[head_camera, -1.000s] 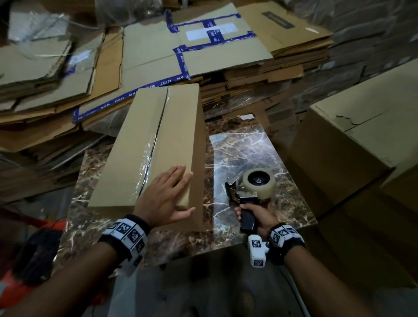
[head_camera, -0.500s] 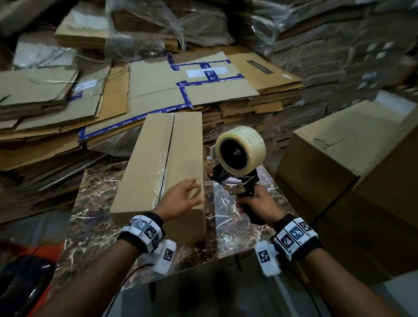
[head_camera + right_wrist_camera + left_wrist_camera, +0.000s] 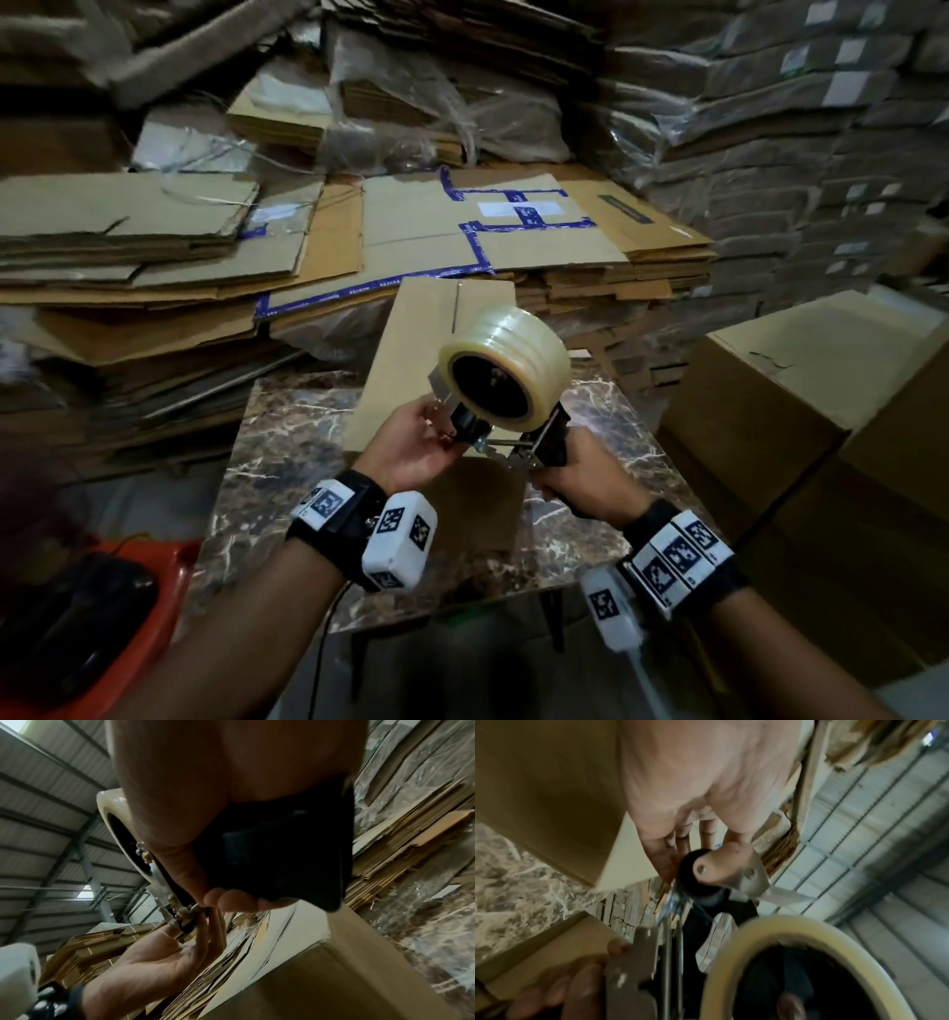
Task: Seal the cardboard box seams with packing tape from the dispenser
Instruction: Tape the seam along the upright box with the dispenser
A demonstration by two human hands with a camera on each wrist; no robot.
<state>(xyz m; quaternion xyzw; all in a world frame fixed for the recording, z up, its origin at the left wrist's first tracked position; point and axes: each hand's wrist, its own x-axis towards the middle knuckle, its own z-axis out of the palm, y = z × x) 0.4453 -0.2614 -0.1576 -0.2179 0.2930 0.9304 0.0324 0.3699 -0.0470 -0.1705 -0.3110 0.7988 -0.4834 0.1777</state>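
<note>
A long brown cardboard box (image 3: 405, 360) lies on the marble table (image 3: 287, 437), its top centre seam (image 3: 456, 308) running away from me. My right hand (image 3: 575, 478) grips the black handle (image 3: 282, 852) of the tape dispenser (image 3: 513, 442), which is held up over the box's near end. The clear tape roll (image 3: 518, 360) faces me. My left hand (image 3: 411, 447) reaches in from the left, palm up. Its straight fingers (image 3: 659, 858) touch the black front roller (image 3: 693, 880), where a shiny strip of tape hangs. The box's near top is hidden behind the dispenser.
A large closed carton (image 3: 801, 390) stands right of the table. Piles of flattened cardboard (image 3: 205, 246) and wrapped bundles (image 3: 770, 128) crowd the back. An orange object with a black item (image 3: 102, 616) sits at lower left.
The right hand has lifted the dispenser off the table and up over the box. The left hand has left the box top and come to the dispenser's front roller.
</note>
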